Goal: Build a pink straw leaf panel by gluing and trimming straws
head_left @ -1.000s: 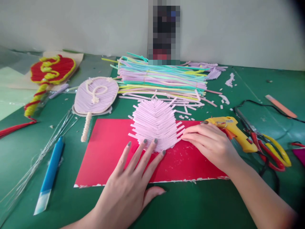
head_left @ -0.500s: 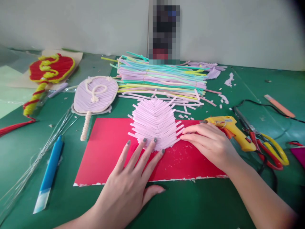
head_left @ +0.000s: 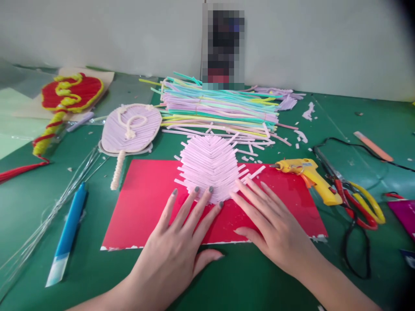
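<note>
A pale lilac leaf-shaped piece (head_left: 209,166), made of short fuzzy strips laid in a V pattern, lies on a red sheet (head_left: 145,203). Strip ends stick out unevenly along its sides. My left hand (head_left: 178,235) is spread flat, its middle fingertips on the lower edge of the piece. My right hand (head_left: 275,226) is also stretched out, with its fingertips touching the lower right edge. One lilac strip (head_left: 258,172) pokes out past the right fingers; its other end is hidden beneath them.
A yellow glue gun (head_left: 306,172) and red-and-yellow-handled scissors (head_left: 365,205) lie right. Behind are bundled pipe cleaners (head_left: 220,106) and scraps. At left are a lilac fan (head_left: 131,129), a red-and-yellow fan (head_left: 71,93), thin wires (head_left: 61,205) and a blue stick (head_left: 69,229).
My right hand has moved left and down from beside the glue gun, opening from a pinch to lie against the lilac piece. A lilac strip now shows beyond its fingers. My left hand stays put.
</note>
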### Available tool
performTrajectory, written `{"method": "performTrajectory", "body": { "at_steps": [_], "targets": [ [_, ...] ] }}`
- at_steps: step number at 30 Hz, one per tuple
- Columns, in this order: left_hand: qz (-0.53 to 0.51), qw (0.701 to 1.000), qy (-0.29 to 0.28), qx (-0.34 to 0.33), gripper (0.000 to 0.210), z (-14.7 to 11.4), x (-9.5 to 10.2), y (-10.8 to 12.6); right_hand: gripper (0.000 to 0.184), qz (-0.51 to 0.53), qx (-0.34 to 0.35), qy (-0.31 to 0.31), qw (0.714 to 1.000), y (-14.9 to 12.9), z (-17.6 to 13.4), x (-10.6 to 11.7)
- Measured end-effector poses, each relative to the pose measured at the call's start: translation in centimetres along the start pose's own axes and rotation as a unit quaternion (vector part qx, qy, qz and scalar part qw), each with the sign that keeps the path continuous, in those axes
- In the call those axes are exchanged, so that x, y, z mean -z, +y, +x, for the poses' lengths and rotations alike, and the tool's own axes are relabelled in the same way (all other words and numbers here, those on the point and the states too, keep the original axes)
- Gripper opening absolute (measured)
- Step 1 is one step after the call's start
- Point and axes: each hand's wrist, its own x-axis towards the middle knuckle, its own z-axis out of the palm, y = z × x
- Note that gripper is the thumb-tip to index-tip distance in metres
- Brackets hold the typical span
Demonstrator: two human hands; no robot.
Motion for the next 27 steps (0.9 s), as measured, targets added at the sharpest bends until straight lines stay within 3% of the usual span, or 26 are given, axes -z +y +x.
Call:
{"method": "performTrajectory", "body": {
  "at_steps": [7, 27],
  "targets": [
    [0.003, 1.000, -0.002, -0.002, 0.062, -0.11, -0.10, -0.05, 0.057, -0.002, -0.021, -0.075, 0.997, -0.24, -0.23, 0.01],
    [0.008, 1.000, -0.011, 0.003, 0.061, -0.21, -0.15, 0.09, 0.054, 0.002, -0.036, -0.084, 0.996, -0.52, -0.46, -0.38]
  ]
}}
